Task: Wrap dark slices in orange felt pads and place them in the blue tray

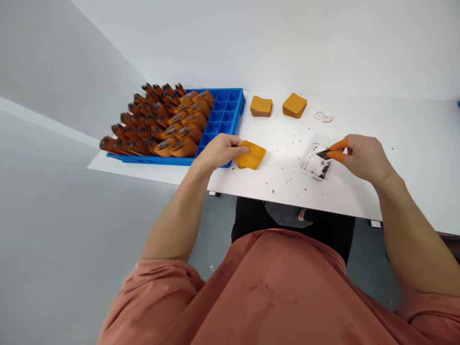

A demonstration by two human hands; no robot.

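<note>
The left hand (223, 150) pinches orange squares (254, 156) beside the blue divided crate (240, 113); the right hand (367, 155) — orange finger cots (339, 144) on — clasps dark flakes (323, 154) at the clear tray (315, 164); slack fingers could scatter them.

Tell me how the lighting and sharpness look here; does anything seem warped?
Head view: bright, diffuse light on the white table, only soft shadows. Head view: left hand and right hand fairly sharp, but dark flakes in the clear container too small to tell apart. Head view: wide-angle stretch seems to enlarge the sleeves near the edges.
</note>
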